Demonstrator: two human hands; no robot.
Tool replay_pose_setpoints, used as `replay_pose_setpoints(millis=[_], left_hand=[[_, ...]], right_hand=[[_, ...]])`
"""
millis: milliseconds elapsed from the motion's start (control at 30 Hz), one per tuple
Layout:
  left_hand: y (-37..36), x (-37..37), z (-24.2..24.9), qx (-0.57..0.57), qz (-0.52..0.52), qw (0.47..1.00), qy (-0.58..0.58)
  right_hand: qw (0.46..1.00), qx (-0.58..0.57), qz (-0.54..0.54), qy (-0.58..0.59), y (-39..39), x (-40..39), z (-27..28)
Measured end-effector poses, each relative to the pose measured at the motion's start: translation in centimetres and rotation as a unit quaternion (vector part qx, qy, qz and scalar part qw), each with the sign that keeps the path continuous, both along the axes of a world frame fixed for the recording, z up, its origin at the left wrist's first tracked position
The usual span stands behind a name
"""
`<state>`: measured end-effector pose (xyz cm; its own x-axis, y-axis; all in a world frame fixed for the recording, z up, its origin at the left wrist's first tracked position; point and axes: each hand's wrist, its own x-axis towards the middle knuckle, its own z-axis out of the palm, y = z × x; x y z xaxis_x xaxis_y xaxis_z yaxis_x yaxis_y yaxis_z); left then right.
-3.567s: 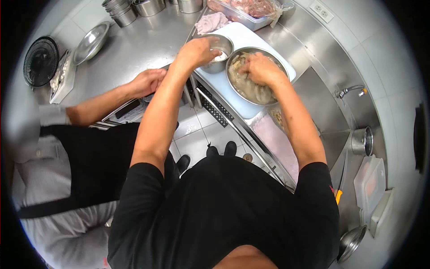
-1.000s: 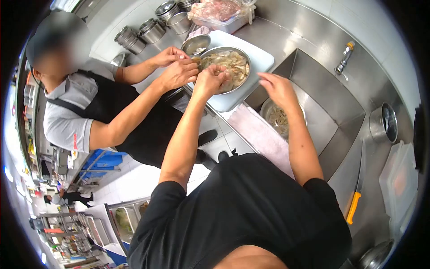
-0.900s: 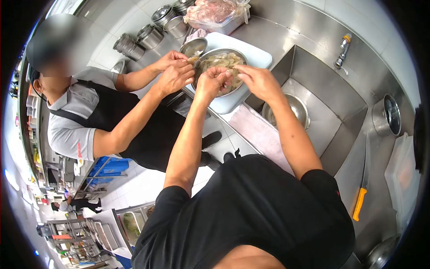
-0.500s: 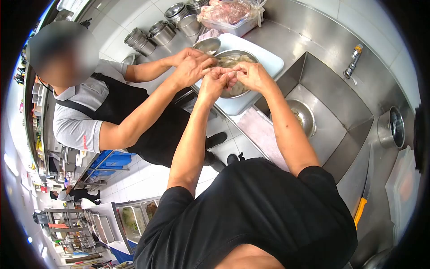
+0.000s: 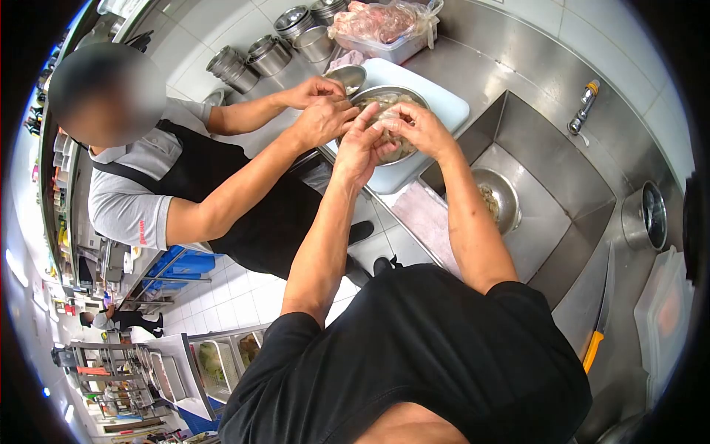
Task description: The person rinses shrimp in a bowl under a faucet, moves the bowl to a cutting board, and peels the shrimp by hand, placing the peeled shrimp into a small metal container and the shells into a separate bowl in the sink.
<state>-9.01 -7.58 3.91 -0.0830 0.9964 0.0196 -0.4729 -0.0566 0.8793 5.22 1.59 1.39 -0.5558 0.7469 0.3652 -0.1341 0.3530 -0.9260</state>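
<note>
My left hand (image 5: 362, 148) is over the near left rim of a metal bowl (image 5: 405, 157), palm turned up and fingers apart. My right hand (image 5: 420, 129) is above the same bowl, its fingers curled toward the left fingertips; whatever lies between them is too small to make out. Greyish, shrimp-like pieces (image 5: 388, 100) fill the bowl, which stands on a pale blue board (image 5: 451, 103). Just left of my hands are a co-worker's two hands (image 5: 325, 118), close to the bowl's edge. A smaller metal bowl (image 5: 349, 75) sits behind them.
A steel sink (image 5: 543, 192) on the right holds a metal bowl (image 5: 503, 194) with pieces inside. A pink cloth (image 5: 425, 214) lies on the near edge. A knife with a yellow handle (image 5: 593, 351) rests at right. Bagged meat (image 5: 381, 26) and steel pots (image 5: 270, 55) stand behind.
My left hand has opened, its fingers spreading from a pinch. My right hand has come slightly away from it. The co-worker's hands have moved apart, nearer the small bowl.
</note>
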Motion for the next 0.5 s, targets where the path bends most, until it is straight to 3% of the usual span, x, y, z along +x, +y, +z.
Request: replay_pose_setpoints(millis=[133,233,333,433,500], left_hand=[[0.1,-0.5,0.6,-0.055,0.001,0.978,0.199],[0.7,-0.2,1.0,-0.038,0.012,0.917,0.396],[0.7,0.6,2.0,-0.063,0.070,0.891,0.444],[1.9,0.7,1.0,-0.003,0.119,0.882,0.456],[1.6,1.5,1.8,-0.038,0.100,0.916,0.385]], right_hand=[[0.968,0.178,-0.114,-0.137,-0.5,0.9,1.1],[0.954,0.228,-0.151,-0.127,-0.2,0.5,-0.1],[0.973,0.157,-0.134,-0.106,-0.8,0.8,-0.3],[0.992,0.022,-0.094,-0.085,-1.7,1.5,0.7],[0.990,0.050,-0.107,-0.073,-1.3,1.6,0.3]])
